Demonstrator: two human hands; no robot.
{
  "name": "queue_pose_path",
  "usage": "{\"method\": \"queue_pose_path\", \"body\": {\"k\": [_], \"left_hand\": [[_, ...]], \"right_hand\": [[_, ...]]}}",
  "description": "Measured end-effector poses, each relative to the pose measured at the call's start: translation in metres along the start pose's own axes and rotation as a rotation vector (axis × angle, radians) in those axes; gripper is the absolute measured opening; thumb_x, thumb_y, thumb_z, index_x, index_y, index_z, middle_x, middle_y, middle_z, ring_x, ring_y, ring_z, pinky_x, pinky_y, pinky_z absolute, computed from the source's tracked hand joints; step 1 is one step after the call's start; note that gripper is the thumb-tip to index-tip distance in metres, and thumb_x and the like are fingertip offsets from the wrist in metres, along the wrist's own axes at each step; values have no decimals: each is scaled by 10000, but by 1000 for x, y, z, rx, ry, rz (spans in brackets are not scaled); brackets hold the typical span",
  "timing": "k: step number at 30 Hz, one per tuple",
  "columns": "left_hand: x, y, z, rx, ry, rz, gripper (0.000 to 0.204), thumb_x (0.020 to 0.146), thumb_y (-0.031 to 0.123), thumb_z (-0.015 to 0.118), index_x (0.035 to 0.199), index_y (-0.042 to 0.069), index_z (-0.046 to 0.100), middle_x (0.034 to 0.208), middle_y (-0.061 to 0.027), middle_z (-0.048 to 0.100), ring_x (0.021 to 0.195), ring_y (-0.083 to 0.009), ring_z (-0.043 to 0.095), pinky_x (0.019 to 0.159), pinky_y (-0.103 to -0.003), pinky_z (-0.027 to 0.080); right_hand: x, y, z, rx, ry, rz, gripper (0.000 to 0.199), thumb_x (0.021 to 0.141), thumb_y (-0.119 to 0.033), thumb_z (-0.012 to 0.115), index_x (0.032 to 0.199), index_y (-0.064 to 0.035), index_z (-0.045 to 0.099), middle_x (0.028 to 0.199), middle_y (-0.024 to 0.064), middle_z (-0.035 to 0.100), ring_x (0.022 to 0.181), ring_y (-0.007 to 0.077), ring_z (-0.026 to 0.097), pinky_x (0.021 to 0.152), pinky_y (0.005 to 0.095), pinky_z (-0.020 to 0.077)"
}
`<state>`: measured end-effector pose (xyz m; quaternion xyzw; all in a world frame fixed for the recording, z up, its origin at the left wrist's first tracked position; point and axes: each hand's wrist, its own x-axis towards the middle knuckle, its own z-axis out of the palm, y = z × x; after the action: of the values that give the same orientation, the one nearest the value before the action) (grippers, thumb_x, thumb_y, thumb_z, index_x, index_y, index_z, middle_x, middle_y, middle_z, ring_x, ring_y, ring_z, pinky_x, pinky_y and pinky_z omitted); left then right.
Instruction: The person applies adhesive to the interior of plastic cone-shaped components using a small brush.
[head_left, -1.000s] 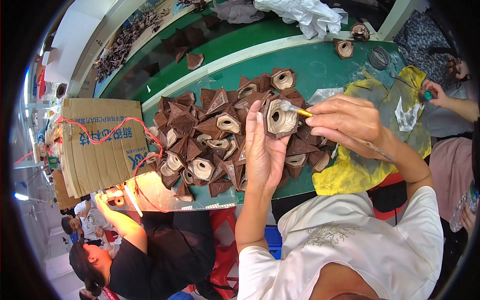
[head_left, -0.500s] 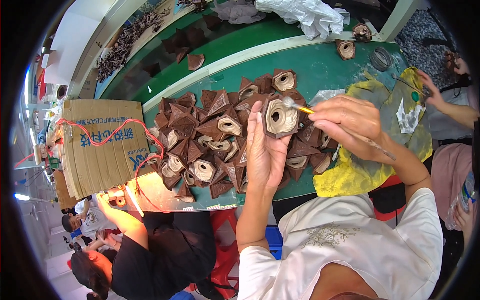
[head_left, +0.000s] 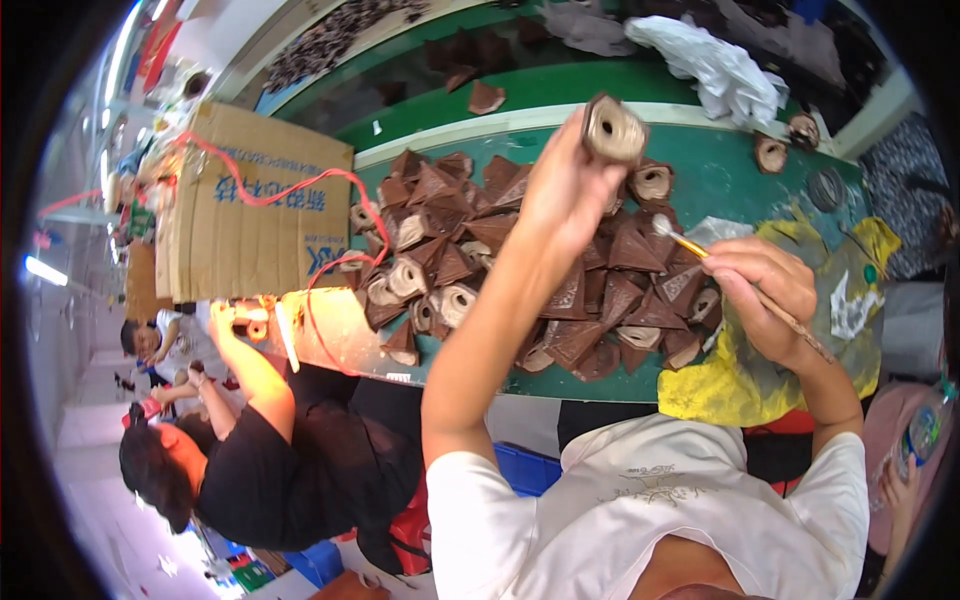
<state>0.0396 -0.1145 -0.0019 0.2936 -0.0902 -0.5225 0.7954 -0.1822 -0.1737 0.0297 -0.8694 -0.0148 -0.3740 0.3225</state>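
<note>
Brown leather piece (head_left: 613,128), rolled with a pale opening, sits raised in the left hand (head_left: 572,185), its grip closed around it above the heap of brown pieces (head_left: 520,260) on the green worktop (head_left: 740,170). Right hand (head_left: 762,290) pinches a thin brush (head_left: 690,245), bristles just below the piece. Cardboard box (head_left: 250,215) with blue print lies far left; its lettering is unclear.

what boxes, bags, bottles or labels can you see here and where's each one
Cardboard box: left end of the green bench, flat brown carton with blue printing, a red cord looped over it.
Yellow plastic bag: right part of the bench under the right hand, crumpled, with white patches.
White plastic bag: far side of the bench, bunched.
Plastic bottle: far right edge, clear with a blue label band, held by another person.
</note>
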Motion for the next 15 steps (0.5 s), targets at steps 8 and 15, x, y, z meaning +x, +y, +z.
{"method": "queue_pose_path", "body": {"k": [8,15], "left_hand": [[153,163,-87,227,473,189,355,960,268,496,1206,12,474,1143,-148,568,1023,-297,584,887,-528,473],[88,224,-193,2279,413,-52,618,667,229,768,1228,79,559,1196,-184,595,1100,-311,582,923,-358,467]], "right_hand": [[-1,7,-2,-14,-34,63,119,757,62,639,874,43,639,843,160,663,733,262,662,639,310,519],[4,21,-4,3,-107,53,122,753,60,643,874,47,640,839,162,664,733,270,668,631,321,529]]}}
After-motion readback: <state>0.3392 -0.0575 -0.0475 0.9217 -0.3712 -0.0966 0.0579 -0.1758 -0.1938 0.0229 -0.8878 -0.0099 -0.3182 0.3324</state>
